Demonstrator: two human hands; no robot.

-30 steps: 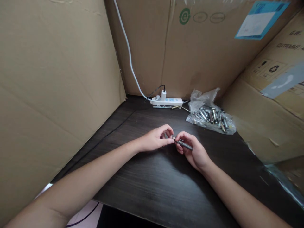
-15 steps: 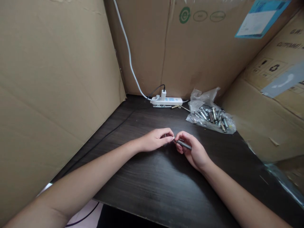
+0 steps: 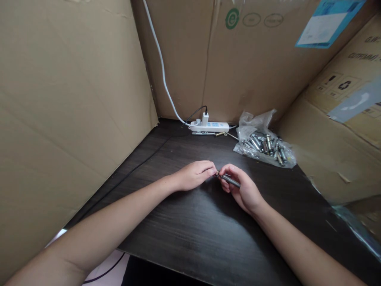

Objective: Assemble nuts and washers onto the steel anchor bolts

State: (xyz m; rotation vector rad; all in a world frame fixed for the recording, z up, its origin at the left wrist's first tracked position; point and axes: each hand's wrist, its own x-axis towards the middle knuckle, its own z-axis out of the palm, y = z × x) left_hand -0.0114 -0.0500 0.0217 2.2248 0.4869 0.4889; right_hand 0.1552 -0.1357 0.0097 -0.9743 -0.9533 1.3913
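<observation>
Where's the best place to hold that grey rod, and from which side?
I'd probably hold the rod along its long, straight body, from the right, as the right hand does; its left end points at the left hand, which crowds that tip.

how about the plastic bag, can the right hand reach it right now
Probably yes: just tabletop shows between the right hand and the plastic bag, though that hand is busy holding a metal rod.

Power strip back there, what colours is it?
The power strip is white with blue patches, best seen in the head view.
</observation>
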